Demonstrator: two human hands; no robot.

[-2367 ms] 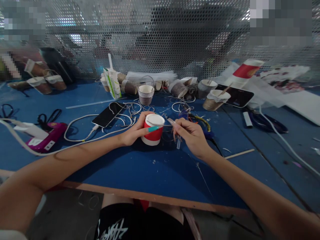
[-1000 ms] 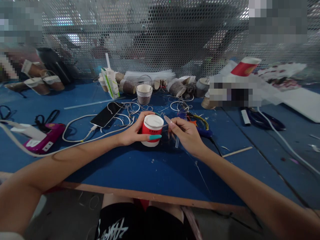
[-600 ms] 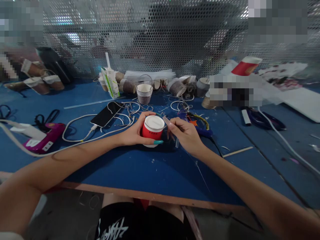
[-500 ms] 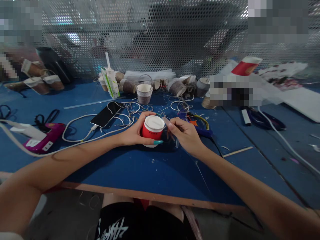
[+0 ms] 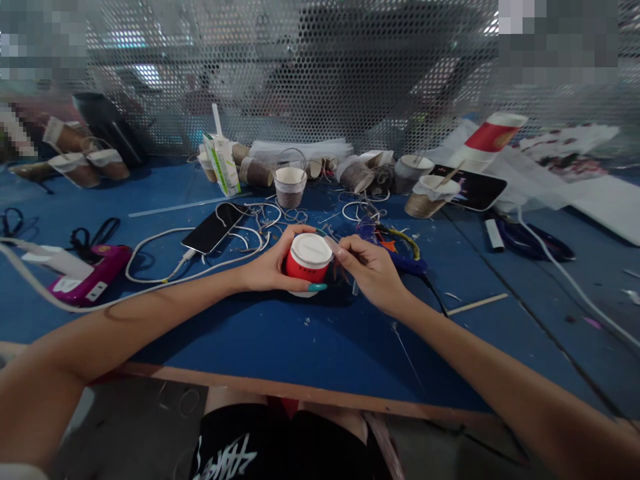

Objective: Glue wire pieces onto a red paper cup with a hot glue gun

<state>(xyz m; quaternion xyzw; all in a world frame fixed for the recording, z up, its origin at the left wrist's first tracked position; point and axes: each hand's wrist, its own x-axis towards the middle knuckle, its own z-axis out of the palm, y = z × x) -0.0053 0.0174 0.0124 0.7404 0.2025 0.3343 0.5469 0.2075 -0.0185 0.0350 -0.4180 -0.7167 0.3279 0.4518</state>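
Both hands meet over the middle of the blue table. The left hand wraps around a red paper cup that sits upside down, its white base facing up and tilted a little toward the camera; the thumb lies across the near side, its teal nail at the cup's lower edge, and the fingers curl over the far side. The right hand is just to the right of the cup, fingers bunched and pinching a thin clear stick whose lower end pokes out below the fingers; its upper end is hidden behind the hand. The index fingertip touches or nearly touches the cup's upper rim; which one cannot be told. Left of the cup, farther back, a black phone lies face up among loops of white cable. At the far left edge rests a pink tool. Behind the hands a brown-wrapped cup stands upright, with a green and white drink carton to its left. Far right, another red cup lies tilted on white sheets.
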